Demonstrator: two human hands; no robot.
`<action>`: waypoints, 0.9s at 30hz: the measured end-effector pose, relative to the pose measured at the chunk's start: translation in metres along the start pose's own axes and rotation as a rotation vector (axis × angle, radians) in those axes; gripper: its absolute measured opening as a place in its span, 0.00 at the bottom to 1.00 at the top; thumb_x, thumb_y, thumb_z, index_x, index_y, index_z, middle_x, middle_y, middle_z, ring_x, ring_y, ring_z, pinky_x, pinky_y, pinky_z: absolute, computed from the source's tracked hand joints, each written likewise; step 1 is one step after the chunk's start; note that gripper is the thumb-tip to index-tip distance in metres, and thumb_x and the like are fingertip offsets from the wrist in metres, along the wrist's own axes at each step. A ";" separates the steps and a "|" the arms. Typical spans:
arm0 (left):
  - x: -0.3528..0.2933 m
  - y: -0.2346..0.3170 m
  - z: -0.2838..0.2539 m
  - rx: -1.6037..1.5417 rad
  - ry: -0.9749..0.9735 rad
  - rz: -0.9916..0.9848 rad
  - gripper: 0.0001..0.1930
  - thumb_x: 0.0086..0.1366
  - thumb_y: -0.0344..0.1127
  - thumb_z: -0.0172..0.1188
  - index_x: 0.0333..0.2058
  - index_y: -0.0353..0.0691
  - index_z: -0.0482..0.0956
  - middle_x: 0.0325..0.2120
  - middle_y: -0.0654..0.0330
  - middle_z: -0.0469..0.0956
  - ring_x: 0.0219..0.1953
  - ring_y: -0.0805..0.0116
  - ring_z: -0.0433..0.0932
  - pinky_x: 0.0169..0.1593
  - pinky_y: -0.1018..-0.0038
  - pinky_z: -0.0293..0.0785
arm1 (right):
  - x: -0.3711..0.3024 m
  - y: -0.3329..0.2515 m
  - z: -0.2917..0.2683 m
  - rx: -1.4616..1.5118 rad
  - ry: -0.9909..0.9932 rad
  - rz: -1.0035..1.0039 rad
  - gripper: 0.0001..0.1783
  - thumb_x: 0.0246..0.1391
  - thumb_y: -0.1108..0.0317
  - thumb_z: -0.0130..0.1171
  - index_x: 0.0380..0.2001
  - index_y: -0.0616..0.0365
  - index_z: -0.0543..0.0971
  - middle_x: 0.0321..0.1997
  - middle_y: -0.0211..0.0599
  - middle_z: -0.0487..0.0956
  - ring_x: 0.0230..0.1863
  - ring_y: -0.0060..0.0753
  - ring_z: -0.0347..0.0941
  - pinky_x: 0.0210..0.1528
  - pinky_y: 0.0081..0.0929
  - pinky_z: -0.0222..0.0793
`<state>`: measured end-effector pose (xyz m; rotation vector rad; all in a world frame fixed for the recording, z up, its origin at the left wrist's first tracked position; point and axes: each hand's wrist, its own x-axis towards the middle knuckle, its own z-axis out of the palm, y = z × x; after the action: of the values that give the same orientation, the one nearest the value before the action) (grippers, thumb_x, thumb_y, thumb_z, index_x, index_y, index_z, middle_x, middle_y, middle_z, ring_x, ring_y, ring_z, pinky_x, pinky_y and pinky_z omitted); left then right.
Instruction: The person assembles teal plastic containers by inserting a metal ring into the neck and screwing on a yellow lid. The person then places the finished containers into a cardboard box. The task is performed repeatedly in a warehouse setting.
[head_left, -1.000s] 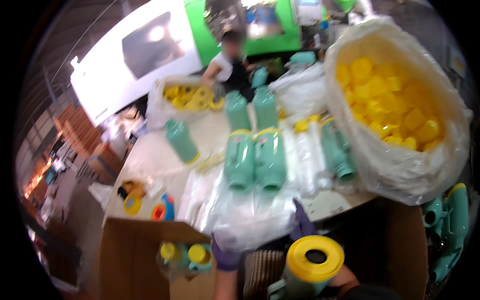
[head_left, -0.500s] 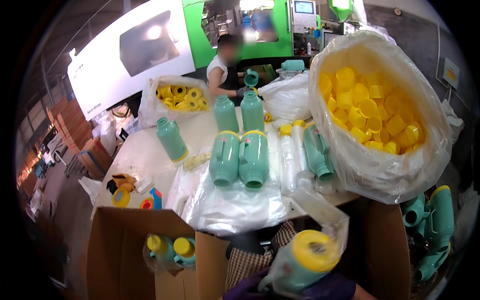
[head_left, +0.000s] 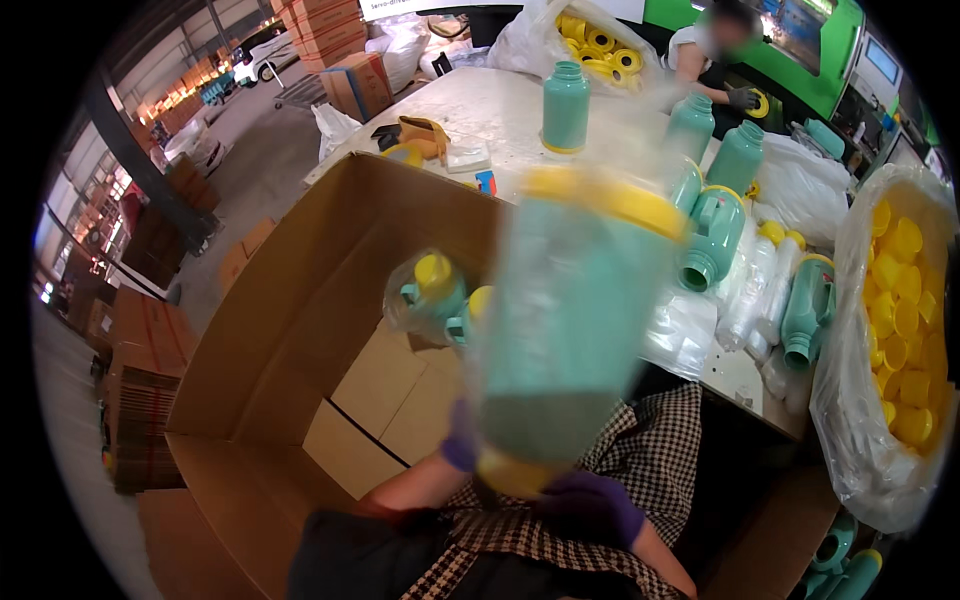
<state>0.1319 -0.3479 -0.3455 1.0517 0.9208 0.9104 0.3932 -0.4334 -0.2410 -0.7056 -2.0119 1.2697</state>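
A large teal flask (head_left: pixel 560 320) with yellow ends, inside a clear plastic bag, is held up close in front of me, blurred by motion. My right hand (head_left: pixel 595 508), in a purple glove, grips its lower end. My left hand (head_left: pixel 458 437), also purple-gloved, is closed against the flask's left side; its fingers are mostly hidden behind the flask. Just beyond my left hand is an open cardboard box (head_left: pixel 275 290). Inside, against its far wall, stand two bagged teal flasks with yellow tops (head_left: pixel 435 285), one partly covered by the raised flask.
Several teal flasks (head_left: pixel 566 105) stand or lie on the white table (head_left: pixel 480 100). A big clear bag of yellow cups (head_left: pixel 905 330) is at the right, a bag of yellow rings (head_left: pixel 600 50) at the back. Across the table, a co-worker's gloved hand (head_left: pixel 742 98) holds a yellow ring.
My view has swung left, toward the box. The bagged flask has risen from my lap and moved left, closer to the box. Both my gloved hands now show at it.
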 end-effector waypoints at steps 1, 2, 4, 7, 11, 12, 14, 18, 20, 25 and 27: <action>-0.011 0.011 -0.029 -0.406 -0.020 0.047 0.29 0.74 0.51 0.43 0.64 0.36 0.62 0.59 0.50 0.71 0.59 0.55 0.72 0.63 0.59 0.70 | 0.022 0.001 -0.001 -0.101 0.046 -0.127 0.24 0.53 0.71 0.64 0.56 0.58 0.77 0.52 0.43 0.79 0.49 0.43 0.77 0.51 0.40 0.75; -0.020 0.047 -0.044 -0.759 -0.048 0.082 0.33 0.75 0.57 0.39 0.66 0.35 0.58 0.62 0.47 0.67 0.61 0.52 0.70 0.65 0.55 0.68 | 0.037 0.005 -0.003 -0.203 0.094 -0.241 0.23 0.54 0.71 0.64 0.55 0.59 0.77 0.51 0.43 0.79 0.48 0.44 0.77 0.52 0.38 0.75; -0.051 0.084 -0.093 -0.263 0.415 0.306 0.34 0.75 0.57 0.42 0.67 0.36 0.56 0.60 0.49 0.68 0.58 0.56 0.72 0.62 0.56 0.71 | 0.032 0.004 -0.021 0.495 0.217 0.356 0.22 0.54 0.72 0.64 0.53 0.58 0.78 0.50 0.43 0.79 0.48 0.45 0.77 0.53 0.37 0.74; -0.069 0.110 -0.218 -0.115 0.598 0.273 0.32 0.75 0.56 0.42 0.67 0.37 0.58 0.60 0.50 0.69 0.58 0.55 0.72 0.62 0.57 0.70 | -0.018 0.049 -0.053 -0.416 0.607 0.161 0.19 0.52 0.72 0.64 0.49 0.59 0.79 0.50 0.45 0.80 0.54 0.43 0.76 0.57 0.37 0.72; 0.010 0.107 -0.342 -0.111 0.614 0.070 0.31 0.74 0.55 0.42 0.65 0.39 0.60 0.60 0.52 0.70 0.59 0.55 0.72 0.62 0.57 0.69 | -0.101 0.095 -0.131 -0.592 1.339 0.418 0.27 0.53 0.72 0.64 0.57 0.61 0.73 0.59 0.45 0.74 0.58 0.40 0.72 0.62 0.37 0.67; 0.033 0.100 -0.365 -0.118 0.618 0.011 0.30 0.74 0.54 0.42 0.65 0.39 0.61 0.60 0.53 0.70 0.59 0.55 0.72 0.62 0.57 0.69 | -0.107 0.098 -0.146 -0.628 1.422 0.502 0.31 0.53 0.70 0.65 0.60 0.62 0.70 0.62 0.46 0.70 0.60 0.41 0.69 0.63 0.37 0.66; 0.069 0.088 -0.406 -0.139 0.636 -0.090 0.29 0.74 0.54 0.42 0.65 0.40 0.62 0.60 0.54 0.70 0.59 0.55 0.72 0.62 0.57 0.69 | -0.108 0.105 -0.181 -0.677 1.578 0.658 0.39 0.54 0.66 0.66 0.66 0.62 0.63 0.68 0.48 0.63 0.64 0.41 0.65 0.65 0.37 0.63; 0.155 0.048 -0.440 -0.190 0.570 -0.210 0.28 0.74 0.53 0.43 0.64 0.41 0.65 0.60 0.56 0.71 0.59 0.55 0.72 0.63 0.57 0.68 | -0.128 0.162 -0.259 -0.646 1.861 0.552 0.49 0.48 0.56 0.73 0.68 0.64 0.59 0.63 0.52 0.66 0.63 0.43 0.65 0.63 0.36 0.64; 0.161 0.030 -0.447 -0.170 0.524 -0.236 0.27 0.73 0.52 0.43 0.63 0.42 0.66 0.60 0.57 0.71 0.59 0.55 0.72 0.63 0.57 0.67 | -0.111 0.165 -0.290 -0.570 1.899 0.357 0.45 0.48 0.55 0.74 0.63 0.68 0.65 0.60 0.50 0.72 0.55 0.40 0.70 0.58 0.36 0.66; 0.240 -0.001 -0.393 -0.294 0.549 -0.281 0.28 0.73 0.52 0.41 0.64 0.43 0.65 0.62 0.57 0.69 0.63 0.56 0.68 0.65 0.59 0.65 | -0.158 0.170 -0.309 -0.035 1.931 0.182 0.18 0.57 0.53 0.65 0.29 0.59 0.82 0.23 0.31 0.76 0.24 0.24 0.68 0.31 0.31 0.65; 0.200 0.020 -0.376 0.148 0.774 -0.051 0.28 0.72 0.50 0.45 0.64 0.40 0.65 0.61 0.55 0.69 0.61 0.56 0.69 0.64 0.61 0.66 | -0.127 0.139 -0.260 0.148 1.840 0.115 0.18 0.54 0.58 0.68 0.41 0.61 0.81 0.32 0.31 0.79 0.30 0.25 0.72 0.35 0.28 0.71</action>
<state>-0.1520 -0.0468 -0.4472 0.7862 1.6655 1.2480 0.6860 -0.3242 -0.3149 -1.2108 -0.3438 0.3066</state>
